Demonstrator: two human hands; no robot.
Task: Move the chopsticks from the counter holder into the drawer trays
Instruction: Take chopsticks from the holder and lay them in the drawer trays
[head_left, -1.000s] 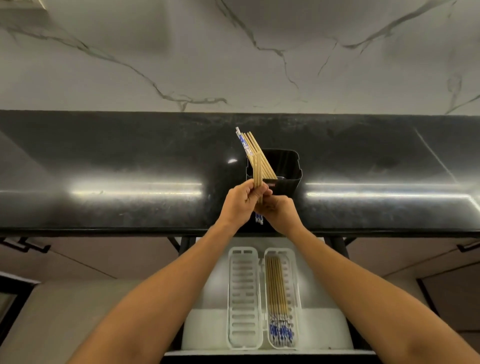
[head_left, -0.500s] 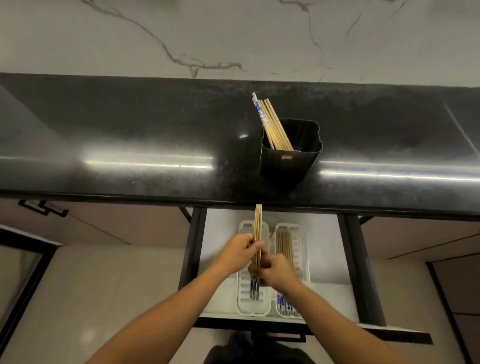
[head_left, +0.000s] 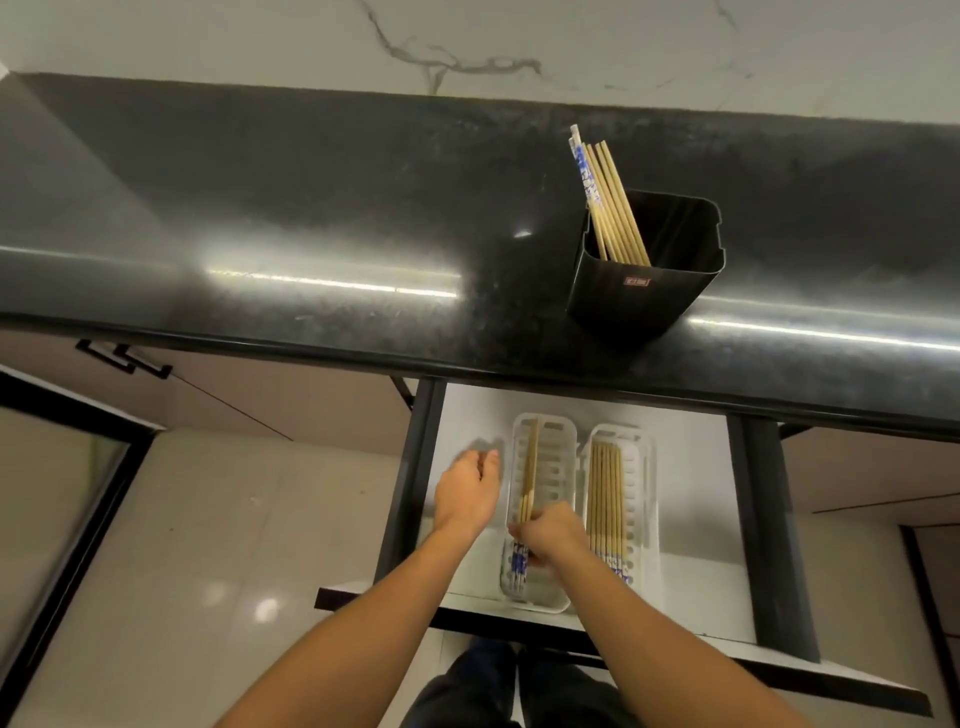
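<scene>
The right hand (head_left: 550, 535) is pinching a bundle of chopsticks (head_left: 530, 478) lying in the left tray (head_left: 563, 457) of the open drawer (head_left: 691, 493) at 6 o'clock. The left hand (head_left: 467, 491) is sitting loosely spread at the tray's 9 o'clock, holding nothing. The remaining chopsticks (head_left: 608, 202) are leaning in the black holder (head_left: 639, 296) at 1 o'clock

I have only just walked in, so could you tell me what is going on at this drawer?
A person is loading chopsticks into an open drawer. Their right hand grips a small bundle of chopsticks lying in the left tray, while the left hand hovers open beside that tray. The right tray holds a row of chopsticks. A few leftover chopsticks stand in the black holder on the counter.
</scene>
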